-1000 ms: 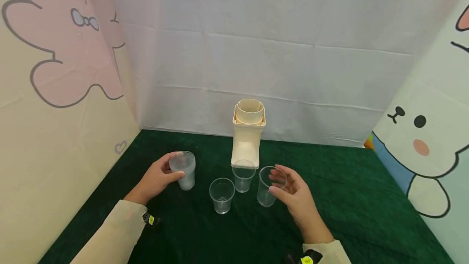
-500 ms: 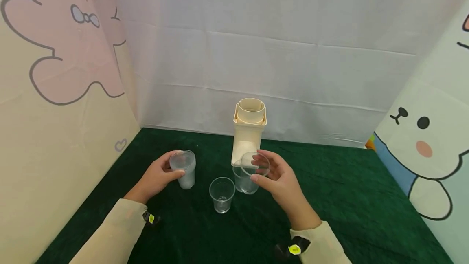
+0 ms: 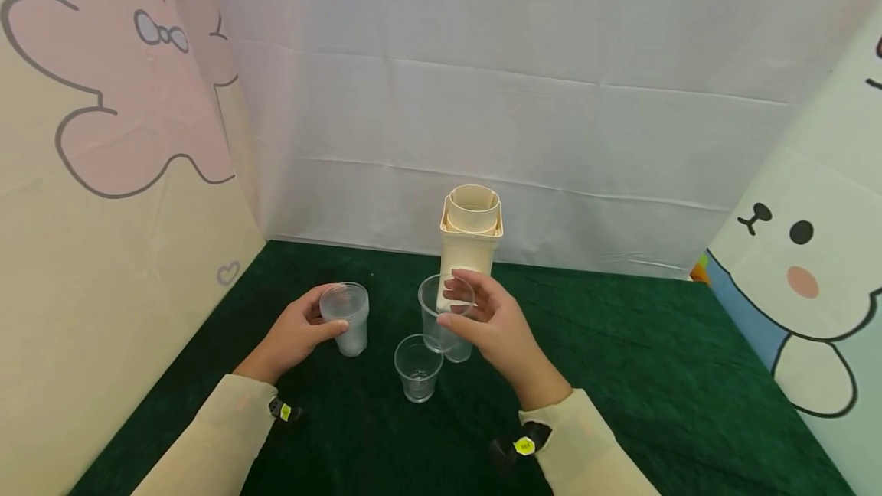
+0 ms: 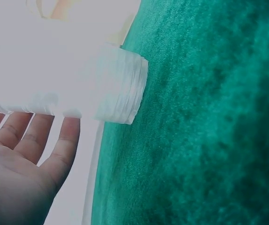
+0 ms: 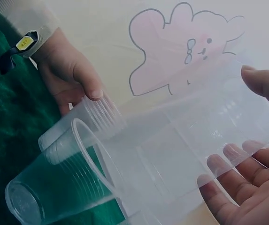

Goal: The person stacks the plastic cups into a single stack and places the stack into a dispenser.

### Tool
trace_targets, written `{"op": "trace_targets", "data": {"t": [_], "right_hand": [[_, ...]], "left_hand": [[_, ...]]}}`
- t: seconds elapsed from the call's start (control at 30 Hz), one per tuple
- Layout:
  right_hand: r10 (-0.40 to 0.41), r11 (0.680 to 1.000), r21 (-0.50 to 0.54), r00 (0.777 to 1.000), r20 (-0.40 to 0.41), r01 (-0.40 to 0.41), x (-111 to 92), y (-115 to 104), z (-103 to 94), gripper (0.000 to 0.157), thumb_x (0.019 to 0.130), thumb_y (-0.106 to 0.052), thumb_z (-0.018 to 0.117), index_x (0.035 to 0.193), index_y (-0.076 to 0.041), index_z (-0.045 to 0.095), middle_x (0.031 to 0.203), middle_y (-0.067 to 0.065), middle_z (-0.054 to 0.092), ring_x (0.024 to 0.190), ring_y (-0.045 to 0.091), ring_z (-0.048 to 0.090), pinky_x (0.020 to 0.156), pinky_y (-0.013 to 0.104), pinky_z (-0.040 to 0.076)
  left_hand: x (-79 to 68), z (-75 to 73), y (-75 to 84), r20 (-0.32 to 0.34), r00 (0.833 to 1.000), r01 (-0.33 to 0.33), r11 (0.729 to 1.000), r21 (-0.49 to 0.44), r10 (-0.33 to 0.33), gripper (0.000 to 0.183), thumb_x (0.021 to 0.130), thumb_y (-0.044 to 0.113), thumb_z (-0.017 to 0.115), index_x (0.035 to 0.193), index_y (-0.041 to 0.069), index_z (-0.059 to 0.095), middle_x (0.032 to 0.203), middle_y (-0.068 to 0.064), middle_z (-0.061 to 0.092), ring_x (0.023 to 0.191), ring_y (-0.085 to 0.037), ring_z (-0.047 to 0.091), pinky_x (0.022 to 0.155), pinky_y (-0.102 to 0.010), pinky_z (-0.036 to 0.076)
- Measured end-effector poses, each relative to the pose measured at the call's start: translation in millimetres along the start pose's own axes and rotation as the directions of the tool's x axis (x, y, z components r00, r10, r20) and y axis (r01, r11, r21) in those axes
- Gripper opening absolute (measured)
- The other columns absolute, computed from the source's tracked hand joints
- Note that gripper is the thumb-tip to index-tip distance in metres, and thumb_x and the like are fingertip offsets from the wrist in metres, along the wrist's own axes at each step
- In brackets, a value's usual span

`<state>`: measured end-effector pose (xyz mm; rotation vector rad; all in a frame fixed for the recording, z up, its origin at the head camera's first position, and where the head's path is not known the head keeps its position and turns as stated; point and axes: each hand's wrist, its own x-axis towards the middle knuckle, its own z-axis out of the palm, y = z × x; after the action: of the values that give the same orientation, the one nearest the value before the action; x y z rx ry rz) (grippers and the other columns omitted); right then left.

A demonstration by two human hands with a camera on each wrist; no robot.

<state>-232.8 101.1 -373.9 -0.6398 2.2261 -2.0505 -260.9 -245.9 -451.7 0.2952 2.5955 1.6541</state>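
Note:
In the head view my left hand (image 3: 295, 335) grips a nested stack of clear plastic cups (image 3: 350, 321) at the table's left. The left wrist view shows the stack's ribbed end (image 4: 125, 86) by the green cloth, with fingers bent against its side. My right hand (image 3: 498, 331) holds one clear plastic cup (image 3: 436, 327) between thumb and fingers, apparently raised. A second clear cup (image 3: 418, 373) stands upright just in front of it. Behind the held cup, a third cup (image 3: 458, 352) is mostly hidden. The right wrist view shows the held cup (image 5: 181, 140) close up.
A cream plastic cup dispenser or holder (image 3: 472, 239) stands at the back of the table, its lower part behind the held cup. Green cloth (image 3: 654, 366) covers the table. A white curtain (image 3: 537, 113) hangs behind, with cartoon-printed panels (image 3: 138, 251) at both sides.
My right hand has carried its cup leftward, from right of the third cup to in front of it, above the second cup. The left hand and its stack have stayed in place.

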Motion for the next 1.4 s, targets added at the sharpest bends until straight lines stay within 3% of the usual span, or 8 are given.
{"op": "trace_targets", "data": {"t": [0.2,0.43,0.83,1.4], "right_hand": [[0.021,1.0,-0.017,1.0,0.019,-0.021,9.9,-1.6,8.8,0.059,0.092,-0.017,0.08,0.145,-0.016,0.053,0.139,0.005,0.06,0.128,0.022,0.056,0.107,0.047,0.048],[-0.006,1.0,-0.019,0.999,0.047,0.007,18.9,-4.6,17.3,0.065,0.09,-0.018,0.081,0.147,-0.012,0.052,0.14,0.006,0.061,0.13,0.024,0.056,0.106,0.046,0.049],[0.019,1.0,0.013,0.997,0.07,-0.02,33.4,-4.3,30.6,0.061,0.09,-0.013,0.081,0.145,-0.011,0.054,0.137,0.008,0.061,0.128,0.024,0.057,0.104,0.04,0.05],[0.049,0.995,-0.088,0.994,0.101,-0.04,52.8,-6.5,45.7,0.068,0.09,-0.028,0.082,0.149,-0.015,0.051,0.139,0.003,0.061,0.126,0.019,0.059,0.104,0.039,0.05]], "left_hand": [[0.3,0.6,-1.1,-0.002,1.0,0.0,1.0,-0.002,0.0,0.067,0.095,0.033,0.077,0.152,0.015,0.045,0.143,-0.016,0.053,0.125,-0.038,0.056,0.105,-0.06,0.046],[0.0,-0.1,1.1,0.006,1.0,0.013,1.0,-0.013,-0.013,0.066,0.096,0.033,0.076,0.152,0.015,0.045,0.143,-0.016,0.053,0.125,-0.037,0.056,0.105,-0.058,0.047],[-0.3,1.7,-1.7,-0.004,1.0,-0.017,1.0,-0.004,0.017,0.066,0.096,0.031,0.076,0.152,0.014,0.045,0.14,-0.016,0.055,0.123,-0.036,0.057,0.105,-0.06,0.046],[3.3,2.3,-7.9,-0.001,1.0,-0.018,1.0,-0.014,0.018,0.066,0.096,0.035,0.075,0.152,0.016,0.045,0.142,-0.015,0.055,0.126,-0.036,0.057,0.106,-0.06,0.045]]}}
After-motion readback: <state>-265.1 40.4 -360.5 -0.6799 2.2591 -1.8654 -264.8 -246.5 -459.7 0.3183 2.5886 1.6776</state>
